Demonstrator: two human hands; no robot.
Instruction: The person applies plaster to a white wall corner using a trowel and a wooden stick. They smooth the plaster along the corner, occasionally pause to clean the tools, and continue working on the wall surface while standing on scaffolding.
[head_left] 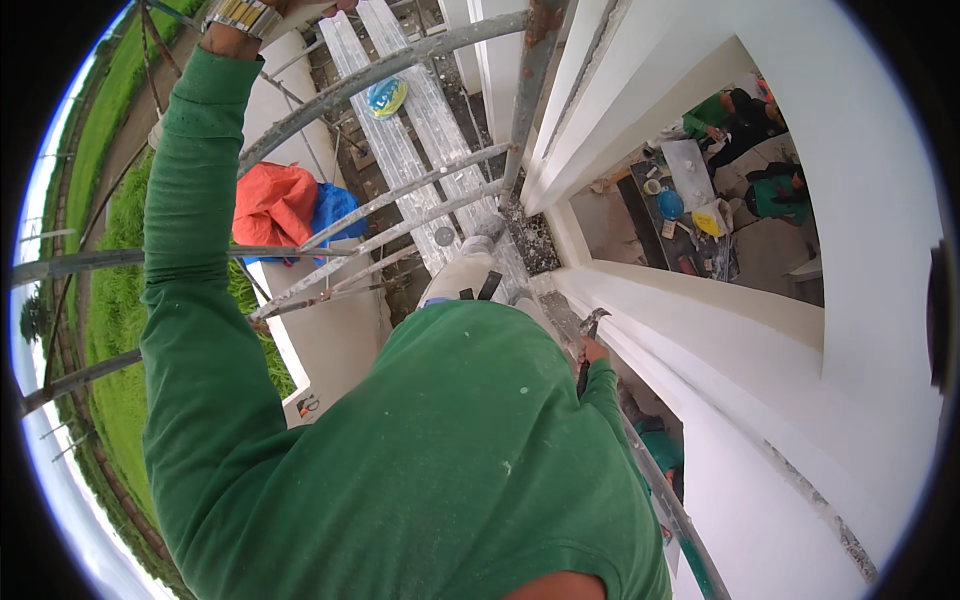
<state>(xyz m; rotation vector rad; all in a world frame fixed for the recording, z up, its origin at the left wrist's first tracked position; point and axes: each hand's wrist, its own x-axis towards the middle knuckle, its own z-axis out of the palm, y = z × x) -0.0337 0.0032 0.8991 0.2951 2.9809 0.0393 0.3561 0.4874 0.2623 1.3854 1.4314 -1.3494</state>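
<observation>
My right hand (595,350) is closed around a hammer (593,322) beside my right hip, with the metal head sticking up above the fist and the dark handle hanging below. My left arm, in a green sleeve, reaches up and forward. At the upper edge, my left hand (292,12) is mostly cut off, beyond a metal wristwatch (243,16); its fingers barely show, so its grip cannot be told. The curved scaffold pipe (400,65) runs below that hand. Under my feet lie paint-spattered metal planks (405,185).
Scaffold braces (420,205) cross ahead of me. A blue-and-yellow round container (386,97) sits on the planks. Red tarp (275,205) and blue tarp (335,212) lie at left. Through the white wall's opening (690,300), people work beside tools and a blue bucket (670,205).
</observation>
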